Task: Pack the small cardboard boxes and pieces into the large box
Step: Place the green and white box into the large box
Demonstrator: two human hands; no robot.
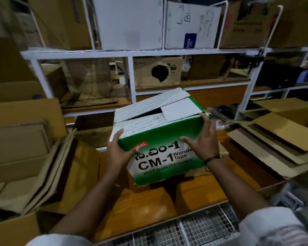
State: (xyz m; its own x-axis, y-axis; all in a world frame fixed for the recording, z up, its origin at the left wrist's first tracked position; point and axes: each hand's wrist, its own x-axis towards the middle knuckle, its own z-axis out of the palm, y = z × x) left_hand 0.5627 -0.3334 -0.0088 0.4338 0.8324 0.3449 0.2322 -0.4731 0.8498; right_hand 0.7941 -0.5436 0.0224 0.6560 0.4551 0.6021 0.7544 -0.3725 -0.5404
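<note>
Set apart, the left hand (pixel 118 151) and right hand (pixel 204 139) grip opposite top corners of the green-and-white printed cardboard box (pixel 160 157), held over brown cartons (pixel 140 206) before white metal shelving (pixel 132 53); seemingly mid-carry, it next needs lowering into the large box, which I cannot pick out.

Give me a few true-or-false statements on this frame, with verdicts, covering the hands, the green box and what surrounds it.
1. The left hand and right hand both hold the green box. True.
2. The green box is taped flat shut on top. False: one flap stands partly raised, leaving a gap.
3. A brown box on the shelf behind has a ragged hole in its front. True.
4. The right wrist is bare. False: it wears a dark band.
5. Flattened cardboard lies to the right. True.
</note>
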